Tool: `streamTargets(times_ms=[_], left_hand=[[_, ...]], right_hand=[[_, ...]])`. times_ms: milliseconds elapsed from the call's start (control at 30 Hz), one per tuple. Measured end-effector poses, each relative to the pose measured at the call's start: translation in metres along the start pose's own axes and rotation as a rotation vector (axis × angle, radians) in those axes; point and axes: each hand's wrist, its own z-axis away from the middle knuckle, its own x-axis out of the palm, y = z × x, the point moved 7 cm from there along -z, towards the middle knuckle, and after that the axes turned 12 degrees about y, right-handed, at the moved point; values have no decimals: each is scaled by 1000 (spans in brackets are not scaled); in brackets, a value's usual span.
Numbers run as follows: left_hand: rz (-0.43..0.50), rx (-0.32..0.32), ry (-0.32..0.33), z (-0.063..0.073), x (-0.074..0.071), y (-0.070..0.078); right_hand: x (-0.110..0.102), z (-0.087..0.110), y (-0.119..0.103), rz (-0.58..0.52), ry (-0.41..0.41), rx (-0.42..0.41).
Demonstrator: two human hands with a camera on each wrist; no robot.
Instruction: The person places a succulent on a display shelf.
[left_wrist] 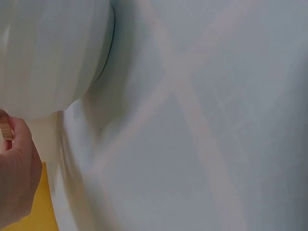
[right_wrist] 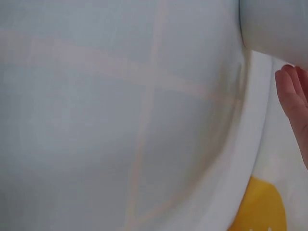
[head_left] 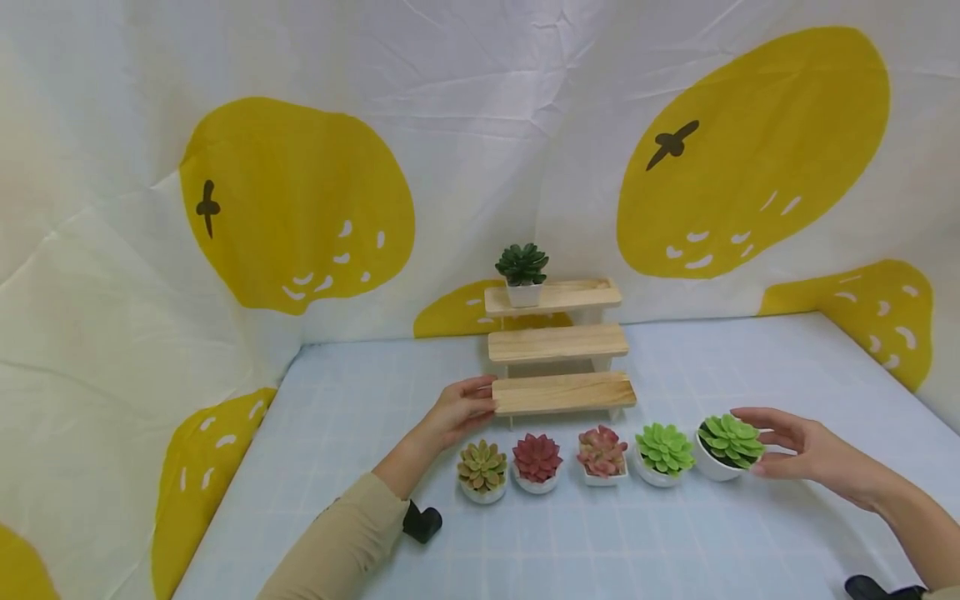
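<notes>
At the left end of the lowest step of a wooden three-step plant stand (head_left: 564,393), my left hand (head_left: 453,414) pinches the board; the left wrist view shows the wood end (left_wrist: 6,131) between thumb and fingers. My right hand (head_left: 806,450) is at the right side of a bright green succulent in a round white pot (head_left: 718,468), fingers spread around its edge. In the right wrist view its fingertips are right at the white pot (right_wrist: 276,29). A dark green succulent in a square white pot (head_left: 523,293) stands on the top step, left side.
In front of the stand, a row holds an orange-green succulent (head_left: 482,468), a dark red one (head_left: 537,460), a pink one (head_left: 602,452) and another green one (head_left: 664,452). A pale checked cloth (head_left: 360,392) covers the table. Behind hangs a white curtain (head_left: 480,167) with yellow fruit prints.
</notes>
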Motion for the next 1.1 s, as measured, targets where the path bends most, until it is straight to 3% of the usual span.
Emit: streamTargets(times_ms=[267,833,1100], left_hand=[[11,1,8,1,0,0],[-5,10,14,-2,-1,-1],[-4,8,11,-2,-1,-1]], right_hand=[[6,-3,0,25,-4,-34],[16,-8,1,-103,-75,-30],[18,-8,0,-107,-76,-24]])
